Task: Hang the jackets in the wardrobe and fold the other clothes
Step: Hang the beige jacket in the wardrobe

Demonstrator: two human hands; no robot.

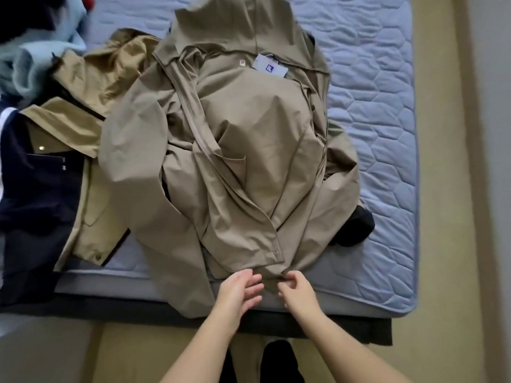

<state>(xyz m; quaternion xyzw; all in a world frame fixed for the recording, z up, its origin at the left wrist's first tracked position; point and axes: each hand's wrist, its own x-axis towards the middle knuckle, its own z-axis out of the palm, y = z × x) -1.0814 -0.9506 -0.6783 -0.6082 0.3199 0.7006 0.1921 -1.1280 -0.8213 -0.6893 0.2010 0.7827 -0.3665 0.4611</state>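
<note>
A greyish-khaki hooded jacket (pixel 249 150) of smooth, thin fabric lies spread on a pale blue quilted mattress (pixel 373 78). Its hood (pixel 235 20) points away from the person and its hem hangs over the near edge of the bed. The front is open and creased, with one panel folded diagonally across the other. A white paper tag (pixel 271 66) with a small blue square sits inside the collar. Both bare hands meet at the hem, just beside each other. The right hand (pixel 298 293) has its fingers curled and pinches a small fold of the jacket's bottom edge. The left hand (pixel 239 293) has its fingers fairly straight and loosely spread, the tips at the same bit of hem, with no grip on the fabric that I can make out. A black piece of cloth (pixel 356 225) pokes out from under the jacket's right side. To the left, partly overlapped by the jacket's sleeve, lies a tan jacket with dark trim (pixel 91 76). Beside that is a navy garment (pixel 33 203), and farther back a fuzzy light blue garment (pixel 33 64). A yellowish floor (pixel 442 244) runs along the right of the bed.
</note>
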